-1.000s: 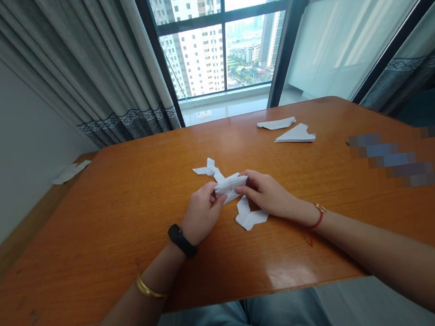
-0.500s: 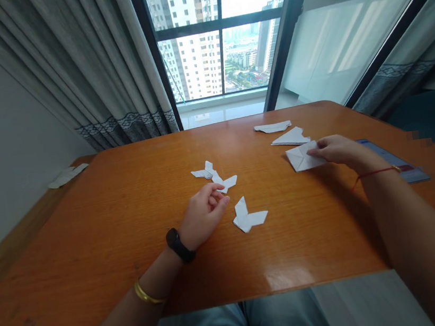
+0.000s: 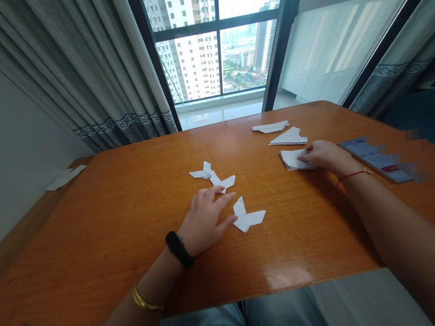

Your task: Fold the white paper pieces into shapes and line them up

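Observation:
Fingers apart, my left hand (image 3: 206, 219) rests over the wooden table (image 3: 128, 212), its thumb touching or just over the left edge of a folded white paper piece (image 3: 244, 217). Its index fingertips are near two joined or overlapping white paper pieces (image 3: 224, 182). My right hand (image 3: 323, 155) pinches the right side of a small stack of folded white paper (image 3: 292, 159) lying low at the table. Behind that stack are a pointed folded paper (image 3: 288, 137) and a long narrow folded paper (image 3: 270, 127).
A tablet or phone (image 3: 375, 160) lies at the right, beside my right wrist. At the far left, pale paper (image 3: 65, 177) sits on a ledge. A curtain (image 3: 110, 81) and a window stand beyond the table.
My right hand has moved slightly left and lowered the paper stack. My left hand's fingers have spread, with the thumb now at the nearer folded piece. More of the device shows.

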Tool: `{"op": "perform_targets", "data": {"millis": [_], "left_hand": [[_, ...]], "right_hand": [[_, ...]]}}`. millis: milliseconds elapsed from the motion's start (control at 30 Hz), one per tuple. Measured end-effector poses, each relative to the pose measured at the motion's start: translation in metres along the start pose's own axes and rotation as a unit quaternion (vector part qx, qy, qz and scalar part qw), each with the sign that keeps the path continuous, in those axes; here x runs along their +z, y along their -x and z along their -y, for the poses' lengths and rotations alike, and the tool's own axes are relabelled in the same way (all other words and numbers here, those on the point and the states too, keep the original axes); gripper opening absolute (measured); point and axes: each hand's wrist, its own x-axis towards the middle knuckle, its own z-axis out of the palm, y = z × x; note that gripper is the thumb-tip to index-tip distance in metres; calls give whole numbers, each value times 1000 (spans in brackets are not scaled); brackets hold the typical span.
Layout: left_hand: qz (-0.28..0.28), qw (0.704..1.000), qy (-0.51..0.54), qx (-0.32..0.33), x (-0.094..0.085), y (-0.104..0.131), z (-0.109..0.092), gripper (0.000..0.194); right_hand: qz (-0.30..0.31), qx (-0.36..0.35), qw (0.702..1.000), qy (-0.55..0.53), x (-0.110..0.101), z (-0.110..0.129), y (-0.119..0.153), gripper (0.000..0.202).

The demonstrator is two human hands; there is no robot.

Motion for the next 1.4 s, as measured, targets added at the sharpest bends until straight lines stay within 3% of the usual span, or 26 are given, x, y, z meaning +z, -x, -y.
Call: {"op": "perform_targets", "data": {"millis": [67, 133, 167, 200, 233, 267, 367, 467, 533, 633, 700, 767, 833, 933, 1067, 1133, 1200, 1267, 1400], "left_hand": [[18, 998, -56, 24, 2, 3, -6, 45], [16, 996, -82, 21, 3, 4, -10, 43], [5, 996, -91, 10, 3, 4, -10, 41], [-10, 995, -99, -6, 3, 3, -10, 39], [-26, 994, -105, -24, 3, 3, -10, 36], [-40, 992, -110, -43, 2, 2, -9, 33], [-61, 989, -106, -88, -1, 1, -6, 23], [-47, 993, -58, -90, -6, 2, -6, 27], [-16, 998, -3, -63, -9, 3, -6, 31], [30, 996, 83, -6, -9, 3, -7, 27], [3, 993, 115, -18, -8, 1, -6, 28], [-83, 983, 141, -87, -6, -2, -4, 33], [-160, 953, 199, -161, -5, -5, 1, 33], [-181, 903, 323, -220, -5, -9, 10, 31], [-191, 812, 483, -266, -4, -14, 21, 20], [-205, 760, 544, -290, -2, -15, 24, 17], [-212, 733, 572, -302, -1, -15, 25, 18], [-217, 746, 559, -291, 0, -15, 24, 20], [-184, 836, 473, -207, 2, -13, 21, 24]], "right_hand": [[-48, 21, 999, -4, -11, 13, 12, 48], [-49, -23, 998, -45, -22, 36, 32, 50], [2, -81, 993, -84, -25, 51, 46, 45], [90, -149, 977, -127, -26, 66, 61, 42], [170, -208, 951, -153, -25, 81, 78, 42], [214, -250, 931, -158, -22, 94, 95, 41], [178, -329, 919, -121, -8, 122, 137, 35], [188, -337, 914, -125, 4, 130, 153, 19], [215, -317, 909, -164, 6, 129, 152, 13], [241, -293, 886, -267, 6, 127, 141, 19], [261, -288, 855, -343, 6, 129, 131, 28], [240, -272, 852, -379, 9, 133, 119, 33], [171, -247, 891, -342, 15, 141, 107, 34], [87, -263, 933, -229, 26, 157, 93, 37], [72, -295, 937, -171, 37, 171, 86, 30], [103, -280, 929, -220, 37, 171, 84, 23], [121, -254, 909, -307, 32, 167, 82, 24], [125, -232, 883, -389, 25, 163, 80, 28], [190, -229, 827, -477, 15, 165, 85, 28]]}}
